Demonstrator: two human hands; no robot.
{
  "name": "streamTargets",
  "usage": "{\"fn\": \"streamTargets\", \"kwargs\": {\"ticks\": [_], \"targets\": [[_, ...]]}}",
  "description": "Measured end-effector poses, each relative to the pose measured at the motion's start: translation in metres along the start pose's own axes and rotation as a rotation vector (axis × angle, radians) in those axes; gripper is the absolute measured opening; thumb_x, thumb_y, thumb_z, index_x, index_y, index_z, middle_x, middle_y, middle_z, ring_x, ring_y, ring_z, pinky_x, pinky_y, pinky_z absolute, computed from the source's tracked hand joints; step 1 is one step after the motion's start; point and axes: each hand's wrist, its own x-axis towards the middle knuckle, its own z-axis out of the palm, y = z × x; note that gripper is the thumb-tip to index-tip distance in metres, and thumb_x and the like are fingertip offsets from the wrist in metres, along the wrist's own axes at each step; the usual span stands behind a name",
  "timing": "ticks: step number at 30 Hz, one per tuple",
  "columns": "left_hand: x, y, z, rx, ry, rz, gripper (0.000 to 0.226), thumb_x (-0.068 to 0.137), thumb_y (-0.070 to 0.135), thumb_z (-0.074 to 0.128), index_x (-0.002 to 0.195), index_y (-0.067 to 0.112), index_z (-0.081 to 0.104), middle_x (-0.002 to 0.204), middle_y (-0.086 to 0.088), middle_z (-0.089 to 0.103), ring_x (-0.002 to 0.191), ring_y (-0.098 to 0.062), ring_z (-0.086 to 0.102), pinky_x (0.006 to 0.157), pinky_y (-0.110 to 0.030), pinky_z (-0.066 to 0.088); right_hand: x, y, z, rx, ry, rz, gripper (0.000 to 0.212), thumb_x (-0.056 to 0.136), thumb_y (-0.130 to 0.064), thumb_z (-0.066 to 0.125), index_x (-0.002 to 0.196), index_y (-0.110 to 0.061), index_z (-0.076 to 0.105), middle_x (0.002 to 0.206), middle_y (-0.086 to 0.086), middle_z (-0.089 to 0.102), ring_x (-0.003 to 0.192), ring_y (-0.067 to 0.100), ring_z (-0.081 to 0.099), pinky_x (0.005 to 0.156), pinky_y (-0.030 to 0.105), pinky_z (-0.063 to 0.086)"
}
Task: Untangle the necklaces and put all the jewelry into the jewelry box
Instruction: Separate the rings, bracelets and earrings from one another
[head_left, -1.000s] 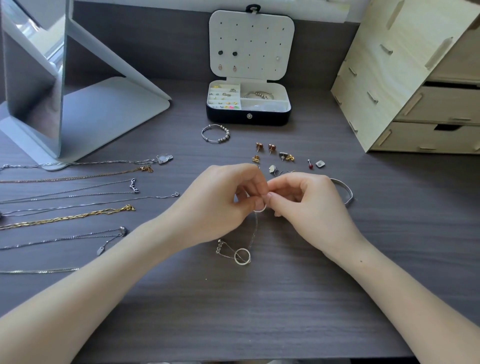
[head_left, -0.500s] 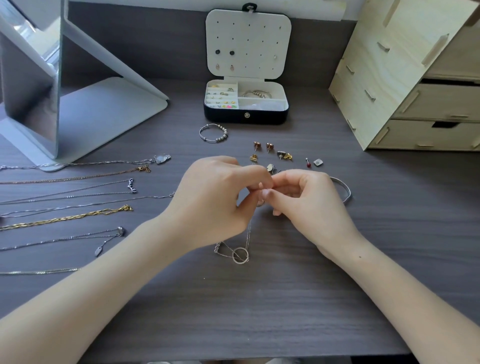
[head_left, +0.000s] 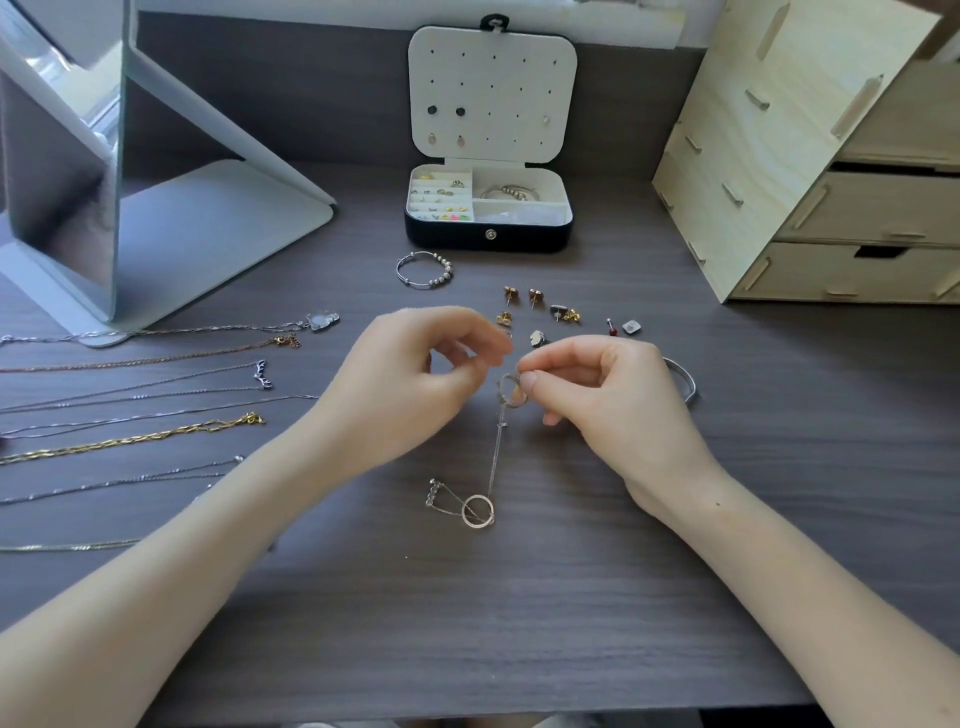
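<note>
My right hand (head_left: 597, 395) pinches a small silver ring (head_left: 511, 392) between thumb and forefinger. From it a thin chain (head_left: 496, 457) hangs down to a larger ring pendant (head_left: 477, 511) lying on the desk. My left hand (head_left: 415, 384) hovers just left of the ring, fingers curled and holding nothing that I can see. The jewelry box (head_left: 488, 236) stands open at the back, with earrings and a bracelet inside. Several untangled necklaces (head_left: 135, 436) lie in rows at the left. A beaded bangle (head_left: 423, 269) and loose earrings (head_left: 540, 306) lie between box and hands.
A silver cuff (head_left: 684, 382) lies partly hidden behind my right hand. A standing mirror (head_left: 62, 171) on a flat base fills the back left. A wooden drawer unit (head_left: 810, 171) stands at the back right. The desk's front edge (head_left: 467, 714) runs below my forearms.
My hands have come apart. The left hand let go of the small ring and moved left; the right hand still pinches it, and the chain now hangs straight.
</note>
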Motion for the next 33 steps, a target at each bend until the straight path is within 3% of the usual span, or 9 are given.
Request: {"fn": "streamTargets", "kwargs": {"ticks": [3,7,12,17,19,24,33], "targets": [[-0.001,-0.003,-0.001,-0.116,-0.127,-0.085,0.029,0.071,0.008,0.052,0.089,0.023,0.068,0.083,0.013,0.072,0.078,-0.005,0.064,0.067,-0.015,0.045,0.0,-0.004,-0.001,0.077,0.0,0.022,0.02,0.082,0.003,0.065,0.072,-0.014,0.068,0.061,-0.005,0.068,0.049,-0.002,0.053,0.05,0.011,0.042],[-0.002,-0.003,0.001,-0.17,-0.242,-0.131,0.029,0.078,-0.009,0.061,0.089,0.017,0.067,0.082,0.006,0.074,0.079,-0.008,0.066,0.067,-0.012,0.042,-0.001,-0.006,-0.002,0.107,-0.005,0.022,0.018,0.082,0.005,0.065,0.073,-0.011,0.068,0.064,-0.005,0.067,0.047,-0.002,0.053,0.046,0.008,0.037],[-0.003,-0.001,-0.001,-0.178,-0.284,-0.141,0.023,0.08,-0.003,0.067,0.089,0.019,0.066,0.076,0.005,0.074,0.07,-0.01,0.063,0.07,-0.015,0.045,0.0,-0.005,-0.004,0.109,-0.008,0.024,0.014,0.082,0.004,0.065,0.077,-0.008,0.069,0.073,0.006,0.07,0.05,0.001,0.054,0.047,0.009,0.038],[-0.002,-0.005,-0.004,-0.135,-0.225,-0.129,0.014,0.076,0.012,0.075,0.082,0.022,0.067,0.074,0.002,0.073,0.076,-0.028,0.064,0.071,-0.03,0.046,0.0,-0.005,-0.004,0.098,0.0,0.018,0.014,0.082,0.004,0.065,0.077,-0.008,0.069,0.069,0.004,0.068,0.048,0.0,0.052,0.047,0.009,0.038],[-0.003,-0.006,-0.008,-0.074,-0.2,-0.119,0.011,0.073,0.019,0.074,0.078,0.025,0.066,0.073,0.003,0.073,0.075,-0.023,0.065,0.067,-0.027,0.045,0.0,-0.004,-0.004,0.086,0.014,0.009,0.015,0.082,0.005,0.065,0.076,-0.008,0.068,0.067,0.004,0.068,0.048,-0.001,0.052,0.048,0.009,0.039],[-0.004,-0.004,-0.016,0.064,-0.174,-0.078,0.013,0.077,0.008,0.073,0.074,0.02,0.069,0.067,0.007,0.071,0.065,-0.01,0.063,0.056,-0.007,0.034,0.002,0.0,-0.003,0.005,0.057,-0.033,0.015,0.08,0.001,0.067,0.075,-0.013,0.069,0.069,-0.001,0.068,0.054,-0.002,0.055,0.056,0.011,0.044],[-0.004,0.002,-0.016,0.006,-0.115,0.038,0.013,0.076,0.011,0.076,0.074,0.024,0.074,0.066,0.013,0.068,0.059,-0.003,0.055,0.056,-0.006,0.033,0.002,0.006,0.0,-0.062,0.017,-0.06,0.015,0.079,-0.001,0.069,0.074,-0.016,0.07,0.066,-0.006,0.069,0.061,0.003,0.06,0.061,0.017,0.05]]}}
